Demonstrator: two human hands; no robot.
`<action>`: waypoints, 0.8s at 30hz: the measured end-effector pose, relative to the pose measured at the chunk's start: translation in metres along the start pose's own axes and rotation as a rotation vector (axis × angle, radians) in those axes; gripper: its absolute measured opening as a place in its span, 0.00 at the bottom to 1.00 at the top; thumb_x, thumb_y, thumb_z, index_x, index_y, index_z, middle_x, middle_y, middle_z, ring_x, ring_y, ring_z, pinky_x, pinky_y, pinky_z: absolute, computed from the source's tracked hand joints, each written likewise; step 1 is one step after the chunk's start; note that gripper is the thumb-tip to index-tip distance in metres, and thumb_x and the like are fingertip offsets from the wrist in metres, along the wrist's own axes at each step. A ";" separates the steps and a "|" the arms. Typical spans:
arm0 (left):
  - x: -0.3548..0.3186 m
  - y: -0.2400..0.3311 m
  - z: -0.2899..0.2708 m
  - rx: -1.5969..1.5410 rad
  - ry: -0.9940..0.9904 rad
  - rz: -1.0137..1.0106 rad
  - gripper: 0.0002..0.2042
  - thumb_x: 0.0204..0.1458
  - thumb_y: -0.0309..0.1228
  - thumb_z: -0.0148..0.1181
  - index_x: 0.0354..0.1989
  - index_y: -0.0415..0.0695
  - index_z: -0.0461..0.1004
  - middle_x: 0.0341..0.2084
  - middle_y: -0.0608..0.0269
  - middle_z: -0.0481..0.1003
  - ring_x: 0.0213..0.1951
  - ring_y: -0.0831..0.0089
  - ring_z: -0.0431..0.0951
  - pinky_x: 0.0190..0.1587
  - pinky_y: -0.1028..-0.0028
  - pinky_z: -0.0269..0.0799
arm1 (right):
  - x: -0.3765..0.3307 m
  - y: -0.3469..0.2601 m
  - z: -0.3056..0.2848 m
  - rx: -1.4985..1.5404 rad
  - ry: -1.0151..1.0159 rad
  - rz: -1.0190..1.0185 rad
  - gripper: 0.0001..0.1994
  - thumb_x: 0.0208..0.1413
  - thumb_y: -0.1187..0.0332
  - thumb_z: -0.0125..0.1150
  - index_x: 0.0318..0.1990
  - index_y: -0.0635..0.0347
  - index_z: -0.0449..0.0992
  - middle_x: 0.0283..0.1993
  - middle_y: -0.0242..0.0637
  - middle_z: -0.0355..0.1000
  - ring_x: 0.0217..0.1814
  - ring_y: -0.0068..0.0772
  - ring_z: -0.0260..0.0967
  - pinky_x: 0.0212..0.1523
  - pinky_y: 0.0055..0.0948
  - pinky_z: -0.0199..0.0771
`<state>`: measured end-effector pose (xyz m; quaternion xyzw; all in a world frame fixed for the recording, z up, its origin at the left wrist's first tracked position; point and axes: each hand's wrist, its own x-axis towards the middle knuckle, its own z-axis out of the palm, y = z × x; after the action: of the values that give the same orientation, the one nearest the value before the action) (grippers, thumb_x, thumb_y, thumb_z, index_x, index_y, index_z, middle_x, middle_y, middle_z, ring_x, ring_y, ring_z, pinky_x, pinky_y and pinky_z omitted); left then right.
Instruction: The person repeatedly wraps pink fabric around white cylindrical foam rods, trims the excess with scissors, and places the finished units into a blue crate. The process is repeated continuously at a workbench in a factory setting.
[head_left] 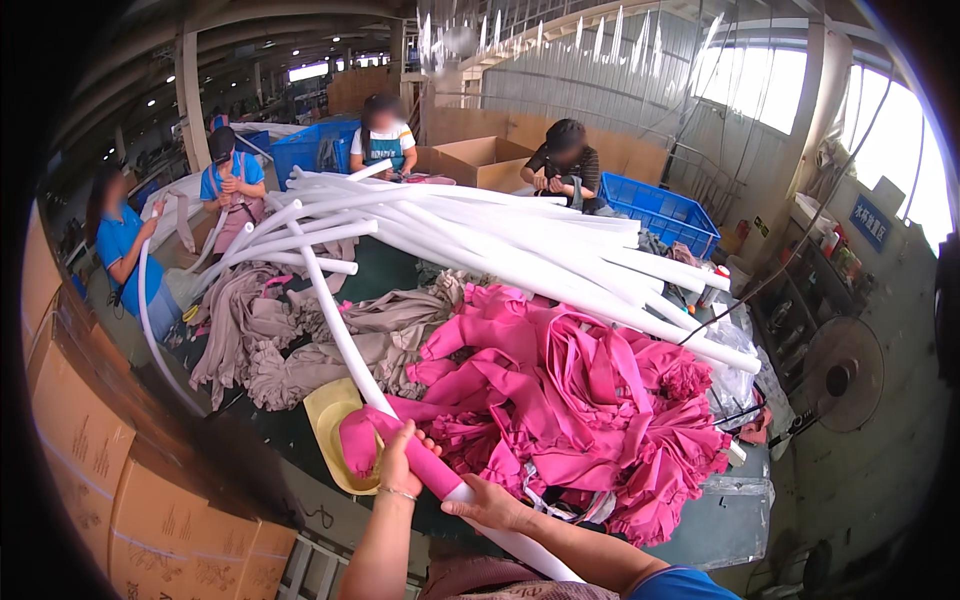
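Observation:
A long white foam tube point(340, 335) slants from the middle of the table down past my body at the lower edge. Pink fabric point(432, 472) is wrapped around part of it like a sleeve. My left hand point(398, 460) is closed around this pink-covered stretch. Just below the covering, my right hand point(492, 502) grips the bare white tube. More pink fabric hangs over a yellow plastic tray point(328, 425) beside my left hand. A large heap of gathered pink fabric covers point(570, 385) lies to the right of the tube.
Many white foam tubes point(560, 265) are piled across the table, with beige fabric covers point(275, 345) at left. Several co-workers stand around the far side. A blue crate point(665, 205), a fan point(840, 375) and shelves are at right; cardboard boxes point(150, 500) stand lower left.

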<state>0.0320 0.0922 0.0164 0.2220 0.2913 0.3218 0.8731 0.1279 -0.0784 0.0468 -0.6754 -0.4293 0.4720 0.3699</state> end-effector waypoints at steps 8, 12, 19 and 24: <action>-0.018 -0.100 -0.003 0.153 -0.093 -0.327 0.10 0.57 0.36 0.61 0.37 0.42 0.71 0.33 0.56 0.77 0.39 0.58 0.79 0.47 0.59 0.76 | -0.015 0.055 -0.011 -0.171 0.217 0.148 0.32 0.56 0.44 0.60 0.59 0.62 0.68 0.39 0.50 0.78 0.45 0.46 0.77 0.48 0.37 0.73; 0.005 -0.062 0.038 0.107 -0.081 -0.144 0.16 0.56 0.30 0.60 0.50 0.44 0.67 0.32 0.59 0.75 0.35 0.62 0.79 0.43 0.59 0.77 | -0.041 0.030 -0.035 -0.071 0.201 -0.009 0.26 0.57 0.47 0.60 0.46 0.65 0.74 0.33 0.48 0.76 0.38 0.39 0.77 0.41 0.37 0.74; -0.045 0.046 0.228 0.383 -0.458 0.276 0.25 0.52 0.22 0.59 0.59 0.34 0.59 0.26 0.56 0.74 0.34 0.59 0.81 0.44 0.61 0.78 | -0.034 -0.106 -0.100 0.168 0.451 -0.520 0.19 0.59 0.62 0.62 0.50 0.69 0.70 0.29 0.42 0.73 0.30 0.26 0.71 0.32 0.30 0.72; 0.033 -0.085 0.073 0.200 -0.214 -0.392 0.18 0.51 0.28 0.65 0.49 0.40 0.69 0.37 0.61 0.76 0.42 0.65 0.77 0.50 0.65 0.73 | 0.018 0.058 -0.068 -0.102 0.518 -0.317 0.30 0.56 0.50 0.60 0.56 0.68 0.67 0.36 0.57 0.76 0.44 0.57 0.76 0.44 0.43 0.75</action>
<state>0.1363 0.0417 0.0088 0.2796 0.2650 0.0902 0.9184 0.2091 -0.0886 0.0075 -0.7157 -0.4439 0.1984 0.5014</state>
